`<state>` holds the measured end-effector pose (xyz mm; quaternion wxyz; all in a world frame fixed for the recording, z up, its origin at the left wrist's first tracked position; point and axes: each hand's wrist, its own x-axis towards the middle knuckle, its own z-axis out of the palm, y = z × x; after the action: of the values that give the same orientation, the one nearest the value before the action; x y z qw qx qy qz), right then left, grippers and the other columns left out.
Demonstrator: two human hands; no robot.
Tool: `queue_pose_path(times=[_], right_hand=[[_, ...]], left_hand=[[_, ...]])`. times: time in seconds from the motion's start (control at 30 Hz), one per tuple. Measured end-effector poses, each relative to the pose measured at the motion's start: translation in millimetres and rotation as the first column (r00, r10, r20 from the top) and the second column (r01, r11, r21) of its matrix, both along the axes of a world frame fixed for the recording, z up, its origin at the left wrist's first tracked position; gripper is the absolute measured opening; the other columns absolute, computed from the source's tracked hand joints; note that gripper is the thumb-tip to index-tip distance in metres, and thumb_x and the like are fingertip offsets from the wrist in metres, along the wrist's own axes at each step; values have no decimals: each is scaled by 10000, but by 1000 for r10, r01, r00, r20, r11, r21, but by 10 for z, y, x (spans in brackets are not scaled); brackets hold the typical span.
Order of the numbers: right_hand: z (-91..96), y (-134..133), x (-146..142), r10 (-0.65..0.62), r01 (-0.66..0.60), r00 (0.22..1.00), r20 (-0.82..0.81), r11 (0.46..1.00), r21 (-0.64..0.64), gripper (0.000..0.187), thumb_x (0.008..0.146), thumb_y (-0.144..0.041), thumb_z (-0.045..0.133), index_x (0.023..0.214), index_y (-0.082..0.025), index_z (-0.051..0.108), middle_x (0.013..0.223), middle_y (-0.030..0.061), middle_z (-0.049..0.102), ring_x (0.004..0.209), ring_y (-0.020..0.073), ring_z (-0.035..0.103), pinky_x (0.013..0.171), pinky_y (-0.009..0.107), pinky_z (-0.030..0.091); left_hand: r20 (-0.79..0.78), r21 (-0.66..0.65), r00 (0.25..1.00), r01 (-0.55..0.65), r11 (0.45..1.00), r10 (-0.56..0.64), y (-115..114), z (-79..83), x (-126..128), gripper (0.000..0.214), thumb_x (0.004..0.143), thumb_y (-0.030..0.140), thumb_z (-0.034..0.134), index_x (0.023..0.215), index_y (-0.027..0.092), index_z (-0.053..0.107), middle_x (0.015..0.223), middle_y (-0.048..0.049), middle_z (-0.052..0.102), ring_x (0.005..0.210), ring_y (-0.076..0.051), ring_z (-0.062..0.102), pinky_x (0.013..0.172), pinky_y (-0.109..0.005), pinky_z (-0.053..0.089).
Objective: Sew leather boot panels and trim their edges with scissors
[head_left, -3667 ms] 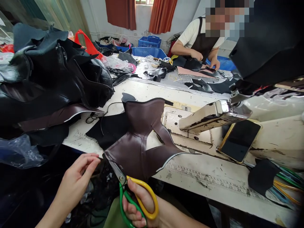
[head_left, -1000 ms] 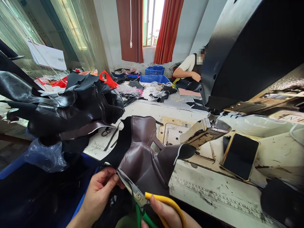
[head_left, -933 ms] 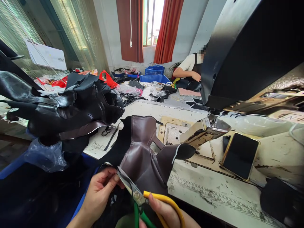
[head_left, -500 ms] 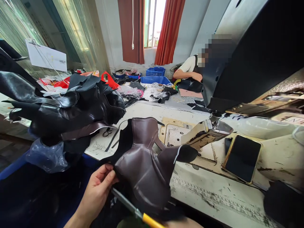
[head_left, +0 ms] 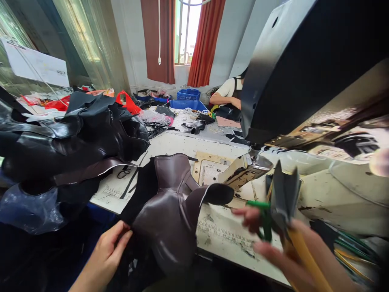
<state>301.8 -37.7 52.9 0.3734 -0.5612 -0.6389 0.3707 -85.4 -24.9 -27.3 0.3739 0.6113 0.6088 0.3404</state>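
Keeping the left hand point(head_left: 106, 251) at the near-left corner of the brown leather upper point(head_left: 170, 219), fingers loosely extended, tips touching the black lining edge there. Not resolving whether pinching or merely resting on it. Carrying the scissors point(head_left: 284, 194) in the right hand point(head_left: 267, 249), now well off to the right of the upper and raised above the worktop point(head_left: 219, 239). Wrapping the fingers through the green and yellow loops, blades pointing up and standing apart, whole hand smeared by motion. Logging the change: a second back, working the blades at the upper's near edge, right beside the left fingertips; half a second back, holding them low under that same edge; now swinging them clear, touching nothing of the upper. Reading this, as judgement only, as the cut along that edge being broken off or finished, with no telling which. Leaving the upper draped over the worktop's near edge, collar end lying flat on the far side and a dark-tipped flap reaching right toward the sewing machine post point(head_left: 244, 170), much as in the earlier frames. Noting the surroundings: to the left of the upper, a heaped pile of black leather point(head_left: 75, 138); just beyond its far-left corner, small snips point(head_left: 123, 172); above and to its right, the sewing machine head point(head_left: 304, 73); far beyond it, a co-worker point(head_left: 227, 93) bending over more pieces.
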Motion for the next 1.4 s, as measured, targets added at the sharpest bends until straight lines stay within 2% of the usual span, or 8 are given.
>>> queue_pose_path(times=[0.07,0.17,0.4,0.7,0.9,1.17,1.33,1.4], right_hand=[[133,279,5,-115,84,976,187,982,169,349,771,-468,712,979,-218,585,1133,146,655,988,298,627,835,392,469],[170,839,-226,-71,35,934,350,994,107,329,805,-390,668,1028,-182,544,984,112,662,803,233,626,729,347,474],[-85,1846,-880,87,-120,872,482,992,38,258,721,-130,728,897,-162,542,909,46,615,805,161,569,663,234,389],[88,758,-396,-197,213,810,552,976,35,234,745,-191,635,810,-222,413,788,28,597,706,192,563,600,262,332],[-346,555,-253,-252,332,854,455,938,-104,174,785,-236,582,791,-224,409,739,4,578,643,166,515,585,258,346],[-505,728,38,-155,260,898,412,942,-211,170,746,-212,634,760,-194,465,756,16,591,711,182,547,633,267,375],[-585,656,72,-113,244,910,399,925,-292,150,737,-214,656,810,-180,529,809,30,629,758,203,580,657,274,388],[-713,586,24,-119,269,900,419,908,-321,149,736,-184,653,815,-180,527,824,44,639,759,210,589,643,269,374]], left_hand=[[-249,178,968,83,980,-37,105,-75,-248,238,832,433,589,704,239,641,681,-27,662,635,-208,626,627,-279,511],[-507,435,861,215,875,40,394,-124,-567,176,809,396,581,807,254,685,892,-69,733,871,-282,684,790,-348,538],[-654,540,739,307,784,162,1075,77,-573,225,866,311,484,843,208,682,972,-108,727,905,-280,661,783,-376,509],[-622,577,754,258,775,213,1525,603,299,308,944,281,409,1072,159,661,1035,-139,643,997,-320,561,897,-446,397],[-581,278,729,596,754,-362,1028,261,1125,252,867,172,498,1032,208,686,953,-79,669,834,-206,646,758,-282,506],[-358,89,637,751,654,-683,799,-183,667,530,812,51,483,1225,339,650,1367,-40,602,1234,-231,562,1047,-362,446],[-512,15,403,887,461,-759,1103,65,482,556,814,-13,430,1148,347,690,1277,24,669,1164,-189,609,1015,-300,443],[-628,73,424,867,492,-653,1103,246,550,461,811,13,461,986,330,746,1050,53,757,973,-165,670,864,-234,491]])
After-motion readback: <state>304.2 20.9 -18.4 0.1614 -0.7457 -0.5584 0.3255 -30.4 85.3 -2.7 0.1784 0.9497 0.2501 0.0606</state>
